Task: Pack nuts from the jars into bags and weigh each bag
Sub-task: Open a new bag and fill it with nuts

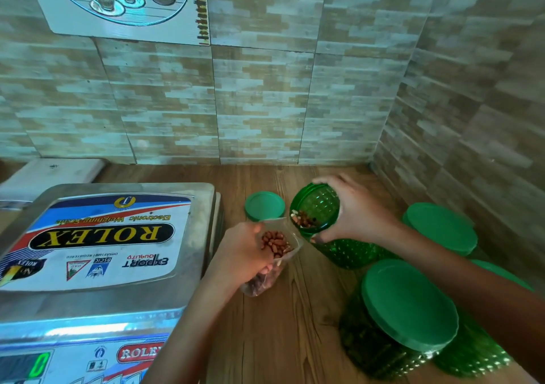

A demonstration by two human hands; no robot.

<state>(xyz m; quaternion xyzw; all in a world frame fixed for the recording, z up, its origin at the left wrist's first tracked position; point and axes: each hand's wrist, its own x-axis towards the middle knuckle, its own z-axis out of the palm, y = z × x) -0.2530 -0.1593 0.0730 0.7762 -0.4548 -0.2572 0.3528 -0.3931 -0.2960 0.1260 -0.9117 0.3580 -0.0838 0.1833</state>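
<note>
My right hand [358,211] grips an open green jar [315,206] tipped on its side, its mouth turned toward a clear plastic bag [277,254]. A few peanuts [303,221] lie at the jar's mouth. My left hand [241,254] holds the bag open at its rim; red-brown peanuts [275,243] fill it partway. The bag rests on the wooden counter [280,324] right of the scale. The electronic weighing scale [100,248] stands at the left with nothing on its steel platform, its display [38,364] showing a green 0.
The loose green lid [264,205] lies on the counter behind the bag. Three closed green jars stand at the right: one near [410,304], one farther back [441,227], one behind my right forearm [501,274]. Tiled walls close the back and right side.
</note>
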